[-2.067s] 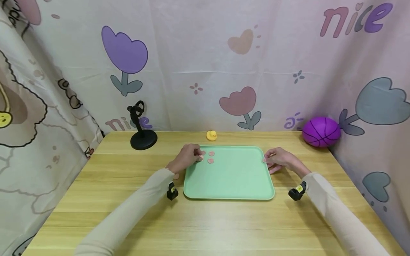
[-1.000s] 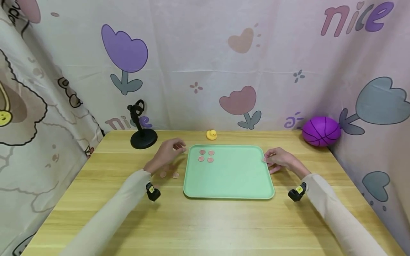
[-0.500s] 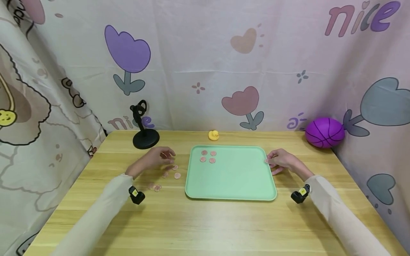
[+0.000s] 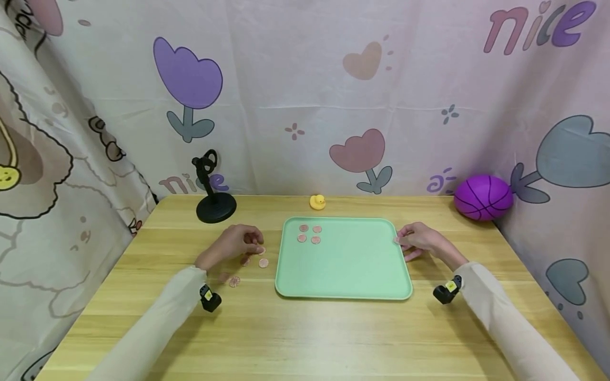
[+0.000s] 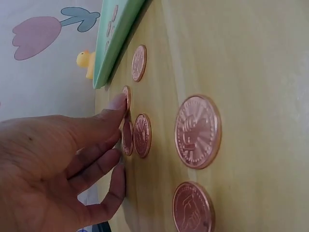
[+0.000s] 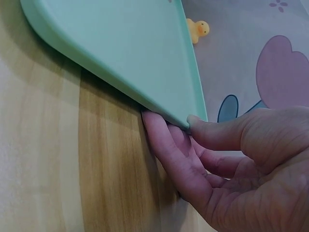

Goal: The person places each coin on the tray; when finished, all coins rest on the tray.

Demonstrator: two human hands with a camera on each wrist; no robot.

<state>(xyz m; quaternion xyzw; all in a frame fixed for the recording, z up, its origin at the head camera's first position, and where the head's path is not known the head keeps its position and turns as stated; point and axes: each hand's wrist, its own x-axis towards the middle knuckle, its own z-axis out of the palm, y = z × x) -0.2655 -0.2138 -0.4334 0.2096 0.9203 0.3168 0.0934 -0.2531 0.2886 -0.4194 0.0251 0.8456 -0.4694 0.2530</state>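
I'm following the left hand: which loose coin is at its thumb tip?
The farther-back coin of the two loose ones nearest the green tray; the thumb of the left hand overlaps no other coin.

A pale flower-printed curtain hangs behind the wooden table.

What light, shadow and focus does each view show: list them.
Head view: pale sheen on the table in front of the green tray, soft shadows beside both sleeves; left wrist view: near coins sharp enough to show relief; right wrist view: dark shadow along the green tray's edge.
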